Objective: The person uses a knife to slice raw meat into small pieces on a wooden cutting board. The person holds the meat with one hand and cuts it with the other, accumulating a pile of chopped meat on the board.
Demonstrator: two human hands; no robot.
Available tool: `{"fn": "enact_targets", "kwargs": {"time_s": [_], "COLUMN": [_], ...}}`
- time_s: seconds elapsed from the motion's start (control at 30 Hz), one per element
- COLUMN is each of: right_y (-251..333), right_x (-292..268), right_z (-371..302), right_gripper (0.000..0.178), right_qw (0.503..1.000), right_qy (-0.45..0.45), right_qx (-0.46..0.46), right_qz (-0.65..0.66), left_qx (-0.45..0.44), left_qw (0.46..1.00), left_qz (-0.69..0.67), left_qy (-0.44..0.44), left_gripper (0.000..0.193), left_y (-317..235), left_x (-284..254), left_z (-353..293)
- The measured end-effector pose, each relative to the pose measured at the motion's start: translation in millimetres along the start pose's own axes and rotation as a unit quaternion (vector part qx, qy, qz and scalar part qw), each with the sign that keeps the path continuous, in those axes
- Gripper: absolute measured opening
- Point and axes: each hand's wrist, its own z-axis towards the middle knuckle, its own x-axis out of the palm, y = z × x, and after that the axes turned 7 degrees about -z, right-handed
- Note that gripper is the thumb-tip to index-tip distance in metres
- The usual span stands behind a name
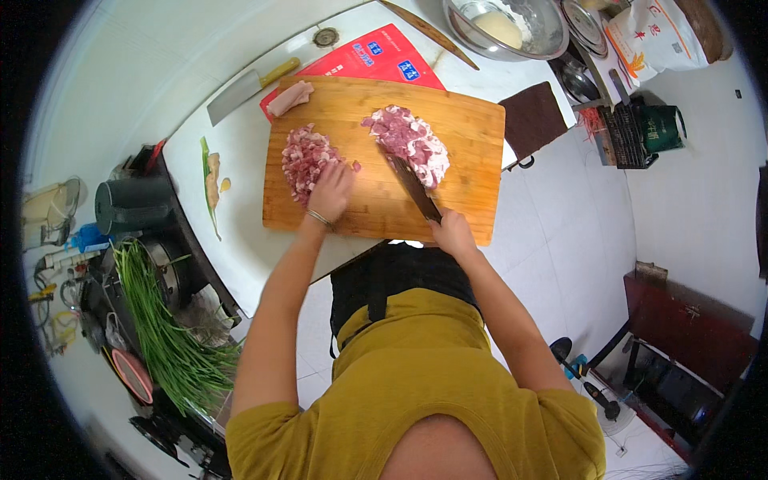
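Observation:
A wooden cutting board (376,212) lies on the white counter. My left hand (333,190) is at the lower right edge of a pile of diced meat (302,156). Its fingers reach forward over the board, and nothing shows in them. My right hand (454,232) grips a kitchen knife (416,188) at the board's near edge. The blade slants up and left, its far part along a second heap of sliced pink and white meat (410,142). A pale pink uncut piece of meat (290,98) rests at the board's far left corner.
Behind the board lie a cleaver (248,90) and a red sheet (376,60). A metal bowl with dough (512,54) stands far right. Ginger (212,180) and a green onion lie left. Green stalks (164,328) sit lower left. A dark brown mat (532,120) is right.

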Motion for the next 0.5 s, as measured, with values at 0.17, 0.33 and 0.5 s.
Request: {"fn": "enact_targets", "kwargs": {"time_s": [0.17, 0.33, 0.5], "right_y": [22.1, 32.7, 30.0], "right_x": [3.4, 0.2, -4.9], "right_z": [5.7, 0.5, -3.9], "right_gripper": [0.021, 0.021, 0.019], "right_qw": [1.000, 0.999, 0.999], "right_qy": [0.013, -0.004, 0.006], "right_qx": [-0.002, -0.005, 0.000], "right_qz": [-0.019, -0.042, -0.047], "left_qx": [0.007, -0.015, -0.016], "left_qw": [0.994, 0.988, 1.000], "left_qz": [-0.109, -0.151, 0.013], "left_qy": [-0.022, -0.009, 0.022], "left_gripper": [0.031, 0.032, 0.030], "left_y": [19.9, 0.3, 3.5], "left_x": [-28.5, -20.9, 12.9], "left_z": [-8.8, 4.8, 11.2]}}
